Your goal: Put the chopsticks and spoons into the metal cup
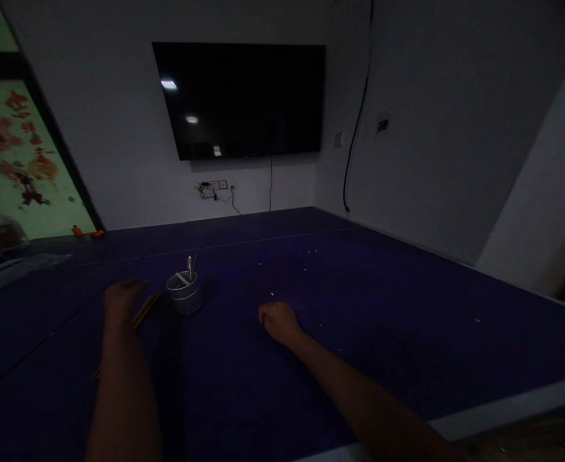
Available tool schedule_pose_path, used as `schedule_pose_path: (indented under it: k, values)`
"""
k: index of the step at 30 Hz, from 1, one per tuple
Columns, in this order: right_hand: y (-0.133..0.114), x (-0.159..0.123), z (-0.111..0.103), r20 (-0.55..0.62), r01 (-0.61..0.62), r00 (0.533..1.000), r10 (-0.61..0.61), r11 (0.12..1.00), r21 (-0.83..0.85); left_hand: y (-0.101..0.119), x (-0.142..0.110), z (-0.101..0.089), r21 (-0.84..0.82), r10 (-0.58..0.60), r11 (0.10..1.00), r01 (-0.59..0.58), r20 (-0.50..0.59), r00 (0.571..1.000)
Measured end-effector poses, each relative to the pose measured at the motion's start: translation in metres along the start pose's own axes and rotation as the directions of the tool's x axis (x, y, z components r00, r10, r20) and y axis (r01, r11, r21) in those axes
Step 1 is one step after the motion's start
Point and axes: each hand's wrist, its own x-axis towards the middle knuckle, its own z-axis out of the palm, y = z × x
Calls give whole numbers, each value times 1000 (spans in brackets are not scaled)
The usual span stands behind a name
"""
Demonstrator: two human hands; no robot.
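Grey cylindrical cup (185, 299) stands upright, its dark marks unreadable; left hand (121, 297) nearby, right hand (278, 321) curled, can't tell either's grip!

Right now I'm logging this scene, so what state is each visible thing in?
Cup: upright, open-topped, slender items standing in it
Sticks: lying down, partly hidden
Left hand: near the sticks, grip unclear
Right hand: fingers curled, contents not visible
White scraps: scattered over the blue surface
Television: screen dark, reflecting lights
Black cable: hanging along the wall
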Motion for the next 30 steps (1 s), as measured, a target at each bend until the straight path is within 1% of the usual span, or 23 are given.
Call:
schedule_pose_path:
  k: [1,3,4,6,8,10,12,15,20,25,30]
  values:
    - [0,0,0,1,-3,1000,3,1000,-4,10,-3,-4,-62,-25,998,26,9,1000]
    - [1,0,1,3,-7,1000,7,1000,-6,29,-10,-8,-181,18,983,-13,29,999]
    - [1,0,1,3,-6,1000,6,1000,-3,38,-13,-8,-223,45,974,-36,37,998]
    - [2,0,2,1,1,1000,-1,1000,5,54,-19,-2,-247,91,967,-71,72,993]
    - [3,0,3,-7,9,1000,-9,1000,11,66,-23,8,-155,127,982,-112,88,988]
    - [3,0,3,-14,16,1000,-16,1000,17,74,-28,17,-3,170,985,-170,68,983]
    - [2,0,3,-18,23,1000,-23,999,22,79,-33,24,117,212,969,-216,47,976]
    - [1,0,2,-15,24,1000,-24,1000,17,82,-40,30,199,236,949,-243,57,970]
    - [-1,1,2,-1,20,1000,-20,1000,8,83,-44,32,251,213,937,-244,147,966]
    - [-3,1,1,8,6,1000,-5,1000,-16,87,-49,35,276,205,931,-239,147,968]
    - [-3,2,1,20,16,1000,-15,1000,-11,92,-52,35,313,189,922,-226,147,971]
